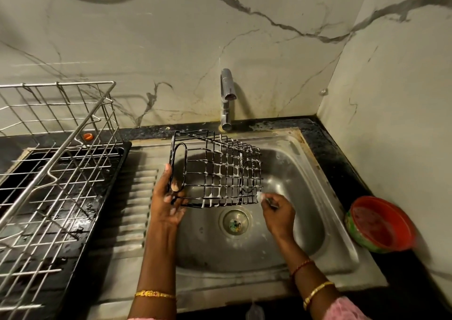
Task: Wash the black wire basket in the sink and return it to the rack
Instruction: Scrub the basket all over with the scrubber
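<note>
The black wire basket (220, 170) lies on its side above the steel sink (315, 212), its wires flecked with white soap foam. My left hand (168, 200) grips its left end by the oval handle frame. My right hand (277, 212) is closed on a small foamy scrubber (260, 195) pressed against the basket's lower right corner. The steel wire dish rack (56, 163) stands to the left on a black tray. The tap (227, 99) rises behind the sink, with no water running.
A red and green bowl (380, 224) sits tilted on the dark counter right of the sink. The ribbed drainboard (137, 209) lies between rack and basin. The drain (234, 222) is under the basket. Marble walls close in behind and at right.
</note>
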### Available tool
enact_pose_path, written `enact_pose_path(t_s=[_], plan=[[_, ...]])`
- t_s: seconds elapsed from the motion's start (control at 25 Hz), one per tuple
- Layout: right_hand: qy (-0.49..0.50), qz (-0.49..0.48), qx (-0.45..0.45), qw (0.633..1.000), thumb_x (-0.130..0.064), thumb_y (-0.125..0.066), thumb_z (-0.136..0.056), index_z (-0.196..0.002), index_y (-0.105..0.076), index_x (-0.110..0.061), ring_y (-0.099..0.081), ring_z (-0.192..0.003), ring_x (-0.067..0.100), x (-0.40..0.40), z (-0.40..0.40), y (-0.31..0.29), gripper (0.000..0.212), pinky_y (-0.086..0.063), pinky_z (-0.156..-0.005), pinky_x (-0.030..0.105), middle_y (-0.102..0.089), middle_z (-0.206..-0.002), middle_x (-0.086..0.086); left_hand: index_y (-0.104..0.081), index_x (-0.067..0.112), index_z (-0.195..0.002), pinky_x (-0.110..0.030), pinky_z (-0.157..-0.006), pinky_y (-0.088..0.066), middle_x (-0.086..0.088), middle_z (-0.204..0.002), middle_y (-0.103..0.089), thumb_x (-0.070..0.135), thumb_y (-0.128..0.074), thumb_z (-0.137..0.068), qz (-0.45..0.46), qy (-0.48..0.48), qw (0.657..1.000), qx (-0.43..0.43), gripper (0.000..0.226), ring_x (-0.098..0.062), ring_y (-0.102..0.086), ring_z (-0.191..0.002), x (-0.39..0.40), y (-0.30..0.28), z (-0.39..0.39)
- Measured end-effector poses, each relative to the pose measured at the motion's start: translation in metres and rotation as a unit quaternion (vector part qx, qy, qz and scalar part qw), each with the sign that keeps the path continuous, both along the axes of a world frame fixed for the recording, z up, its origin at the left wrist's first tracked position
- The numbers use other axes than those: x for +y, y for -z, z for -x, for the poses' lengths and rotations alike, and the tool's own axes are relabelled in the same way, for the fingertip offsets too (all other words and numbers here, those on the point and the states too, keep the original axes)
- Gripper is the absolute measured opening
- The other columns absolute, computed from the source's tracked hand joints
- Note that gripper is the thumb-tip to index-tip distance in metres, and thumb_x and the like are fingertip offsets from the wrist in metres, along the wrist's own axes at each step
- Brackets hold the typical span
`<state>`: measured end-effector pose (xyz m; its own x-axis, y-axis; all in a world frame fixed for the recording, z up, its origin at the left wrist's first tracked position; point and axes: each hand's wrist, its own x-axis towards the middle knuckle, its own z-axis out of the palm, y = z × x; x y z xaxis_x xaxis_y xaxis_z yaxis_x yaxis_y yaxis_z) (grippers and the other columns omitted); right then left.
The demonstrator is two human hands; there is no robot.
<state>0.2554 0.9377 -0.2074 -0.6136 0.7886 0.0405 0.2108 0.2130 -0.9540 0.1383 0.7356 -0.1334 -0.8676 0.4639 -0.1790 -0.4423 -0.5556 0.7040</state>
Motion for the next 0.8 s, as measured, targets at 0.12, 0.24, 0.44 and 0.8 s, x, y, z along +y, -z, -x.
enact_pose_path(t_s=[0.12, 0.24, 0.44, 0.8], plan=[[-0.001, -0.016, 0.025, 1.000, -0.002, -0.061, -0.085, -0.095, -0.066, -0.007, -0.056, -0.071, 0.004, 0.017, 0.033, -0.039, 0.012, -0.047, -0.061, 0.011, -0.062, -0.084, -0.001, -0.051, 0.018, -0.042, -0.014, -0.029, -0.010, 0.007, -0.023, -0.032, 0.049, -0.084, -0.057, 0.002, 0.021, 1.000, 0.016, 0.048, -0.005, -0.029, -0.016, -0.002, 0.001, -0.001], [0.003, -0.054, 0.067, 0.996, -0.001, -0.062, -0.084, -0.096, -0.065, -0.001, -0.058, -0.075, 0.012, 0.038, 0.081, -0.078, 0.013, -0.047, -0.061, 0.012, -0.064, -0.087, 0.005, -0.053, 0.019, -0.044, -0.011, -0.028, -0.019, 0.007, -0.024, -0.033, 0.050, -0.083, -0.055, 0.023, 0.005, 1.000, 0.012, 0.045, -0.003, -0.033, -0.019, 0.000, -0.002, -0.003], [0.002, -0.055, 0.034, 0.998, 0.001, -0.061, -0.085, -0.102, -0.065, 0.001, -0.059, -0.085, 0.017, 0.062, 0.094, -0.067, 0.018, -0.049, -0.071, 0.023, -0.067, -0.098, 0.014, -0.057, 0.016, -0.045, -0.014, -0.030, -0.018, 0.001, -0.025, -0.036, 0.051, -0.087, -0.050, 0.014, 0.004, 1.000, 0.026, 0.046, -0.004, -0.033, -0.019, -0.001, -0.008, -0.005], [-0.037, 0.015, -0.001, 0.999, -0.001, -0.062, -0.084, -0.104, -0.066, -0.003, -0.058, -0.075, 0.008, 0.038, 0.084, -0.072, 0.020, -0.044, -0.052, 0.008, -0.067, -0.099, 0.006, -0.059, 0.015, -0.052, -0.008, -0.024, -0.024, 0.005, -0.029, -0.037, 0.035, -0.065, -0.078, 0.036, 0.005, 0.999, -0.006, 0.033, -0.002, -0.027, -0.017, 0.008, -0.001, -0.008]])
